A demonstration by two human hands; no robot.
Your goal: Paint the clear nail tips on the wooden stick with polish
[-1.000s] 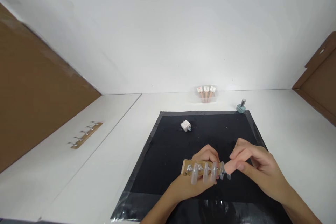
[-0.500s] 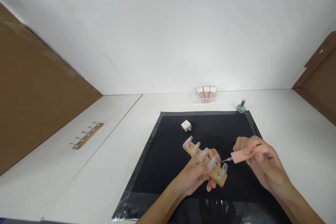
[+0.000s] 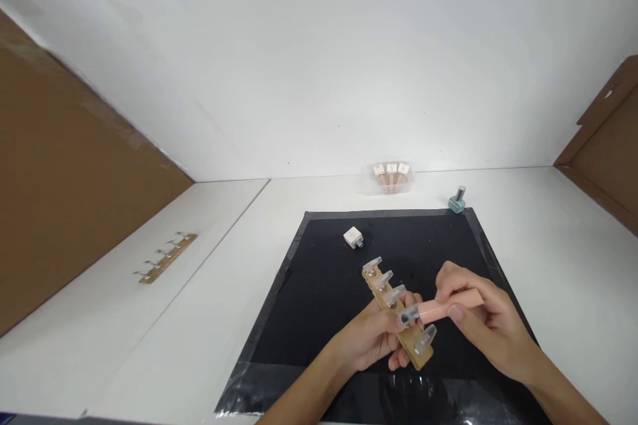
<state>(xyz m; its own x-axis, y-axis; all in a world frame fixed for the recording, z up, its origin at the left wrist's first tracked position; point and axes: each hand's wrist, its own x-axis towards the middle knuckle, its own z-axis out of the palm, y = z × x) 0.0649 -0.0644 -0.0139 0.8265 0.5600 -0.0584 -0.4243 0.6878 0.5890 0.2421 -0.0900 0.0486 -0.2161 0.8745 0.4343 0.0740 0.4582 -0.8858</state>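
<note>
My left hand [image 3: 375,339] grips a wooden strip [image 3: 393,311] that carries several clear false nail tips on metal studs; the strip slants from upper left to lower right above the black mat [image 3: 319,292]. My right hand [image 3: 481,325] pinches a pink-handled nail polish brush [image 3: 441,309], its tip lying on the fourth nail tip [image 3: 409,316]. Both hands are closed around what they hold.
On the mat's far side lies a small white cap with a metal end [image 3: 353,237]. A teal polish bottle [image 3: 456,202] stands at the mat's far right corner. Three pink bottles [image 3: 391,176] sit by the back wall. Another wooden strip with studs [image 3: 165,257] lies on the left table.
The left hand turned the strip from level to steeply slanted. The right hand drew the brush back, then brought its tip down onto the fourth nail tip.
</note>
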